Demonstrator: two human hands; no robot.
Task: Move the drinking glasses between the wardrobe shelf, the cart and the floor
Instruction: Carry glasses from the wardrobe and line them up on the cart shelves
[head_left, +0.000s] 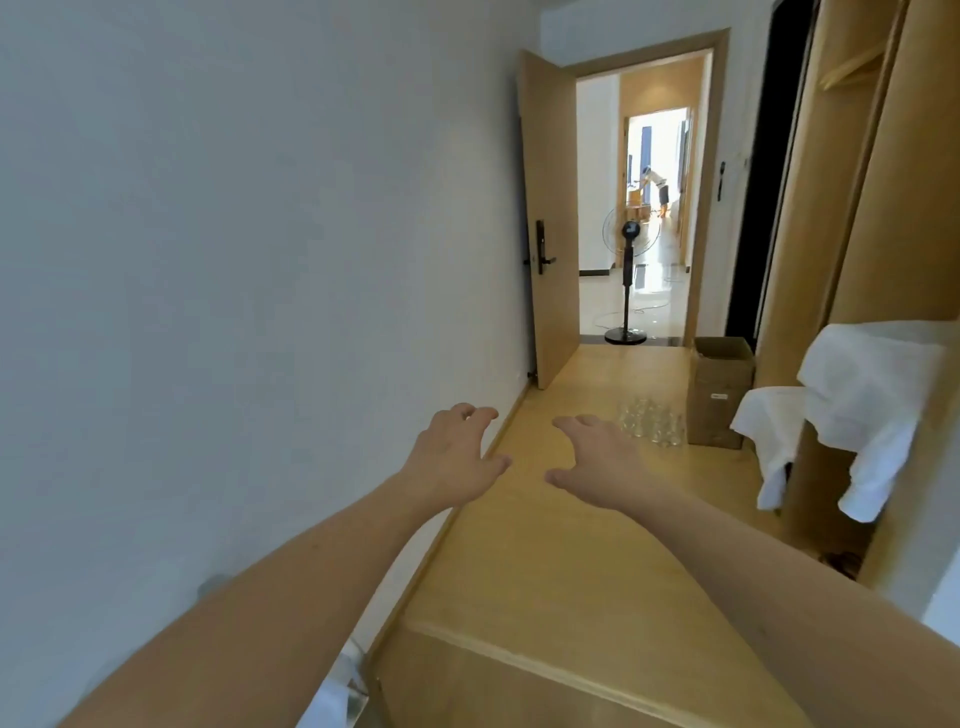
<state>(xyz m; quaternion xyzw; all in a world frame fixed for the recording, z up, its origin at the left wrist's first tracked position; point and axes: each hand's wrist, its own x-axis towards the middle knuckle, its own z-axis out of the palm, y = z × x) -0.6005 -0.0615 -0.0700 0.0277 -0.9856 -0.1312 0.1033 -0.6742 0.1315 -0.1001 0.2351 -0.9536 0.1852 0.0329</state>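
- Drinking glasses (650, 422): a tight cluster of clear tumblers stands upright on the wooden floor (561, 519), ahead of the person and a little to the right. Through the glare the count is unclear; roughly nine or more, in rows.
- Right hand (597, 457): one, palm down, fingers spread and loosely curved, holding nothing. Its fingertips lie just short of the cluster's near-left edge, apart from it, and it is the nearer hand.
- Left hand (457, 457): one, also palm down with fingers loosely curled and nothing in them. It lies well to the left of the glasses, near the white wall (234, 260).
- Judgement: the glasses lie forward and to the right of both hands, so the reach should carry on that way, the right hand arriving first.
- Cardboard box (719, 389): one, open-topped, just beside the glasses on their right.
- White cloths (857, 410): draped over wardrobe shelves at the right; two are visible.
- Door (545, 223): one, open, with one standing fan (629, 260) beyond.
- Cart: not visible.
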